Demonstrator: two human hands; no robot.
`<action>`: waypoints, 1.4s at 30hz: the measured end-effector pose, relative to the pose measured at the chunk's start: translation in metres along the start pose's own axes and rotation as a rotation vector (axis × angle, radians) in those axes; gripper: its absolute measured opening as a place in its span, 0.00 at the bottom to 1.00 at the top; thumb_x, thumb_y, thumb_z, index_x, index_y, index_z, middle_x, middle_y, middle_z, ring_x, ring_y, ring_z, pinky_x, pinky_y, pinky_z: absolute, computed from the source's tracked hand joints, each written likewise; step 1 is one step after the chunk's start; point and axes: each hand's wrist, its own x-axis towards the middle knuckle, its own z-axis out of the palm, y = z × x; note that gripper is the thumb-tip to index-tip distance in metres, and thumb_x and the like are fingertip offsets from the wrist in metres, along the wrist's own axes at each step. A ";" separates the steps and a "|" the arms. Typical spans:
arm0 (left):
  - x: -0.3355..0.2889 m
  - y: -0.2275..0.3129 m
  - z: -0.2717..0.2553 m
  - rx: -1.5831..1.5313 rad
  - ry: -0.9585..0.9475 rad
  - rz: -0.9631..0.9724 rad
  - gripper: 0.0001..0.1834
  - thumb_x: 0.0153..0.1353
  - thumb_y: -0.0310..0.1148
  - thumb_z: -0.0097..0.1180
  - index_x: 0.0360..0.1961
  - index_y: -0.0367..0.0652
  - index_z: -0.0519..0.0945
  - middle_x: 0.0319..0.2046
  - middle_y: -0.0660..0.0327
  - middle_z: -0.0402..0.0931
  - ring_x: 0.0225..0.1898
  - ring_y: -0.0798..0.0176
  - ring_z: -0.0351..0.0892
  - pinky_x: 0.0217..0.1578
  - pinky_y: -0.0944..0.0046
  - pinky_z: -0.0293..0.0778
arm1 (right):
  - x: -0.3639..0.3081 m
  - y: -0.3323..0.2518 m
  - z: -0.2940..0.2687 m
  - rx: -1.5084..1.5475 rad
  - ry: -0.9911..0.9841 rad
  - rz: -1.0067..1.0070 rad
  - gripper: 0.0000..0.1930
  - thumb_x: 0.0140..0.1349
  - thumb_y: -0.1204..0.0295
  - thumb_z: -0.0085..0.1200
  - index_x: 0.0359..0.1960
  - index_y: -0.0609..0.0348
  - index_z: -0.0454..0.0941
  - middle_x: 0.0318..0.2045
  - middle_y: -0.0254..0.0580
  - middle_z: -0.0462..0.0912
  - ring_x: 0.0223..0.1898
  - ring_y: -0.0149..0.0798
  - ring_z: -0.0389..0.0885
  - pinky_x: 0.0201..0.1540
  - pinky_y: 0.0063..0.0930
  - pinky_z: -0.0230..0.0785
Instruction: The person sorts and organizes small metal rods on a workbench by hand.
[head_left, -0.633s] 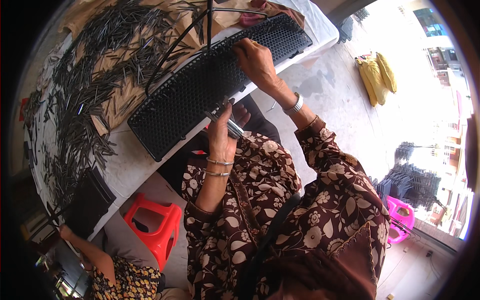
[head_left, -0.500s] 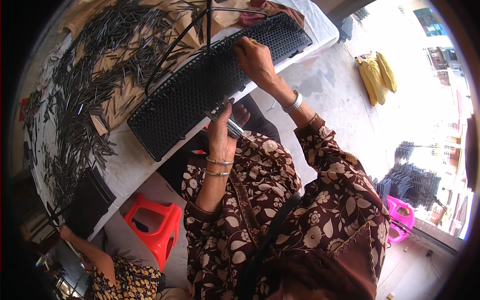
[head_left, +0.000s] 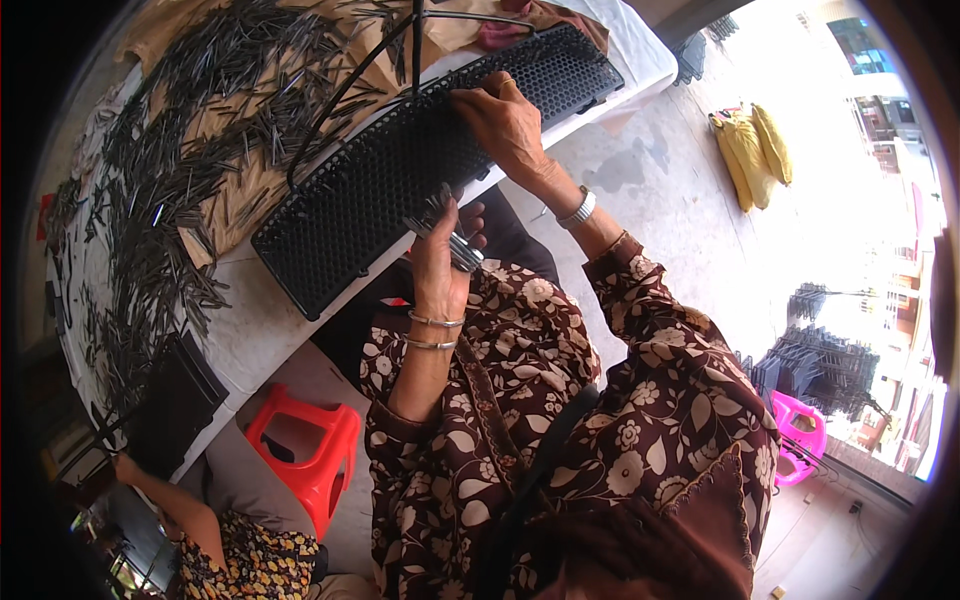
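While the left hand (head_left: 440, 262) is sitting at mid-frame w/ fingers curled shut around a small bundle of metal pins (head_left: 452, 240), the right hand (head_left: 503, 122) is reaching up toward upper centre and pressing fingertips onto the black perforated tray (head_left: 370, 200). Right hand's fingers are bent down on the tray's top surface; can't tell whether it's pinching a pin there, too small to see. Tray is lying long and slanted across the white table (head_left: 250, 340), running from left of centre up to the upper right, its near edge hanging a bit over the table rim. Bundle in the left hand is poking out just beside the tray's near edge, approx. touching it. Loose dark pins (head_left: 170, 190) are spreading in a big heap over brown paper at upper left, well apart from both hands. A thin dark wire frame (head_left: 350, 90) is arching over the tray's left part. Red plastic stool (head_left: 305, 455) is standing below the table at lower left, and another person's arm (head_left: 175, 505) is showing in the lower-left corner. Yellow bags (head_left: 750, 150) are lying on the floor at upper right.
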 end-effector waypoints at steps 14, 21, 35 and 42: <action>0.001 -0.001 -0.003 0.078 -0.043 0.173 0.12 0.62 0.34 0.62 0.44 0.41 0.78 0.36 0.57 0.83 0.28 0.71 0.76 0.24 0.71 0.65 | -0.016 -0.043 -0.052 0.866 -0.738 0.449 0.14 0.64 0.67 0.56 0.43 0.67 0.79 0.35 0.43 0.81 0.34 0.31 0.79 0.34 0.26 0.71; -0.002 0.000 -0.001 0.142 -0.014 0.145 0.12 0.61 0.36 0.63 0.44 0.44 0.78 0.35 0.58 0.84 0.30 0.70 0.78 0.26 0.70 0.67 | -0.009 -0.033 -0.053 0.679 -0.822 0.323 0.13 0.64 0.67 0.56 0.40 0.67 0.80 0.28 0.37 0.81 0.31 0.26 0.76 0.33 0.24 0.70; 0.007 0.004 -0.006 -0.052 -0.095 0.056 0.16 0.67 0.37 0.54 0.51 0.38 0.75 0.46 0.50 0.79 0.46 0.56 0.81 0.49 0.57 0.78 | 0.006 -0.026 -0.039 0.394 -0.038 0.090 0.05 0.62 0.75 0.55 0.37 0.65 0.76 0.26 0.44 0.82 0.25 0.34 0.83 0.28 0.27 0.72; 0.010 -0.001 -0.005 -0.171 -0.085 0.039 0.15 0.69 0.35 0.51 0.52 0.37 0.74 0.46 0.51 0.78 0.49 0.57 0.78 0.52 0.53 0.76 | 0.003 -0.011 -0.005 0.269 0.022 0.094 0.05 0.61 0.77 0.55 0.37 0.63 0.76 0.27 0.48 0.81 0.27 0.42 0.83 0.29 0.31 0.73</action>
